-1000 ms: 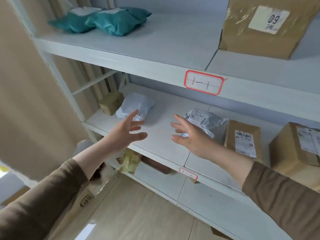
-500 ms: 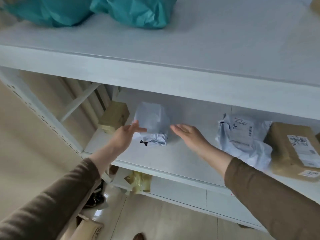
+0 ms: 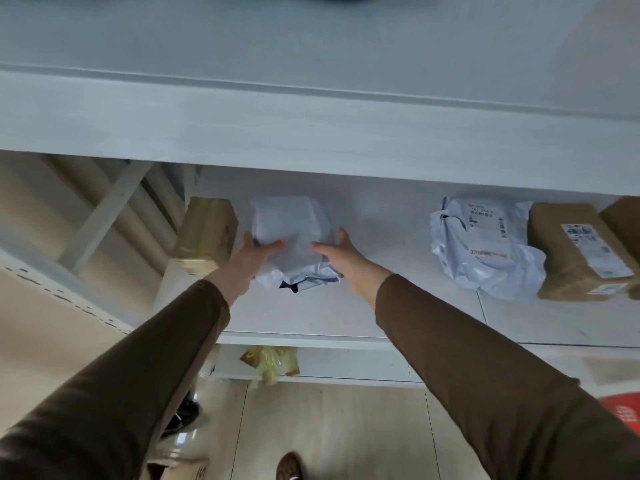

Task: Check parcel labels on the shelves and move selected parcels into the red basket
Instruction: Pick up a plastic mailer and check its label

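White plastic mailer (image 3: 294, 233) on middle shelf (image 3: 311, 313), flanked by both hands. Left hand (image 3: 252, 258) against mailer's left side: thumb laid across the top face, remaining fingers hidden behind the package. Right hand (image 3: 341, 259) against mailer's right side: fingers extended and close together, thumb raised along the package edge. Whether the mailer is lifted or resting on the shelf: cannot tell. Crumpled flap with dark patch just below both sets of fingertips (toward the wrists). Taped brown box (image 3: 206, 233) just beside the left fingers, on their outer side. Second white mailer (image 3: 485, 244), printed label up, well apart from the right fingers, on their outer side; cardboard parcel (image 3: 578, 254) touching it beyond. Red basket (image 3: 623, 410), partly visible at frame edge, below shelf level, far from the right fingers. Yellowish wrapped item (image 3: 273, 362) on lower shelf, beneath the forearms. Brown sleeves on both arms.
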`<state>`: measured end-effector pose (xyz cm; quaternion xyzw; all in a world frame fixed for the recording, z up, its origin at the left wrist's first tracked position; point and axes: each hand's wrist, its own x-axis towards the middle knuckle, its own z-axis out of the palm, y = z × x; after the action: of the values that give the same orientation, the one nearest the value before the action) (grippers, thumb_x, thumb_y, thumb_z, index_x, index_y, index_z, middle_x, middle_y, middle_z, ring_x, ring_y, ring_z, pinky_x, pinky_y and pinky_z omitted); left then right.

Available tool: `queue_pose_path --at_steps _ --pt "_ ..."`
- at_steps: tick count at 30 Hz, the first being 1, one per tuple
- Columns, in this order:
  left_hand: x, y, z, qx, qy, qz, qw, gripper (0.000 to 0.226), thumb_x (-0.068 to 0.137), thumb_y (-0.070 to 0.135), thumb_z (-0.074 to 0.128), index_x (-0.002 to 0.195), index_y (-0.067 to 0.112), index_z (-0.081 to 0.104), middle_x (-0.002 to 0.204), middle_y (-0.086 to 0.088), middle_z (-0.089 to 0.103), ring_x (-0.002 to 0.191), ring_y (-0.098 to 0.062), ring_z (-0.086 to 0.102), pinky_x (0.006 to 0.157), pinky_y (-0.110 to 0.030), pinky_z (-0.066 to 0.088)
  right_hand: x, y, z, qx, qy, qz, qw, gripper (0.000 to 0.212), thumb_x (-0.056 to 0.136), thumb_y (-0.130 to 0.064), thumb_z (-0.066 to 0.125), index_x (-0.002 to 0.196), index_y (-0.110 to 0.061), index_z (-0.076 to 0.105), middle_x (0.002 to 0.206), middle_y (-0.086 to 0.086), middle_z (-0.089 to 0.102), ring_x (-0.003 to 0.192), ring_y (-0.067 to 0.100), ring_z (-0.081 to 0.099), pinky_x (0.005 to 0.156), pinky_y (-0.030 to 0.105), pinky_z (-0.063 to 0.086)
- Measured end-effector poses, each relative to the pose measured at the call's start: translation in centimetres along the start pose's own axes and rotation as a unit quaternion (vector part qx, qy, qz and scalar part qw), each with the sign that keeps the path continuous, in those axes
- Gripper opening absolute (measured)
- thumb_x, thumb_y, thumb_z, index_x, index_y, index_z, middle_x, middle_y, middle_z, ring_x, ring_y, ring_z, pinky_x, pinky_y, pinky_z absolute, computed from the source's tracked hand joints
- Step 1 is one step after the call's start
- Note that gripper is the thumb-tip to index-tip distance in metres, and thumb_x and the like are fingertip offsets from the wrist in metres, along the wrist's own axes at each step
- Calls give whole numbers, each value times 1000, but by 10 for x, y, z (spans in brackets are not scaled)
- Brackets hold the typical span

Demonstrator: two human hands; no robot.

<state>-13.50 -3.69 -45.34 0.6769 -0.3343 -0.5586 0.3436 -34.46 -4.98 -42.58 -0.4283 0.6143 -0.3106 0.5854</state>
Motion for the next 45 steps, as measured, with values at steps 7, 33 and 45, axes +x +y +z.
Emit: queue_pose_path --at_steps 7,33,45 --pt "-59 5 11 -117 -88 -43 988 60 83 40 83 130 7 68 127 -8 74 118 -25 69 110 -39 51 -40 20 -14 7 -31 12 999 45 96 -31 69 134 -6 63 116 9 69 102 21 61 74 22 45" --pt "-294 -38 34 397 101 481 775 96 71 37 92 148 18 39 136 6 51 120 -21 39 104 -40 44 -293 72 -98 239 25 -3 971 45 107 -52 35 126 -22 63 139 8 64 124 29 62 108 49 44" --pt "-316 -61 35 435 127 788 416 55 96 8 64 146 21 44 153 -4 47 101 -36 54 84 -43 44 -344 96 -141 281 -231 -7 931 80 88 -74 50 142 -16 61 150 21 54 134 43 53 113 63 38"
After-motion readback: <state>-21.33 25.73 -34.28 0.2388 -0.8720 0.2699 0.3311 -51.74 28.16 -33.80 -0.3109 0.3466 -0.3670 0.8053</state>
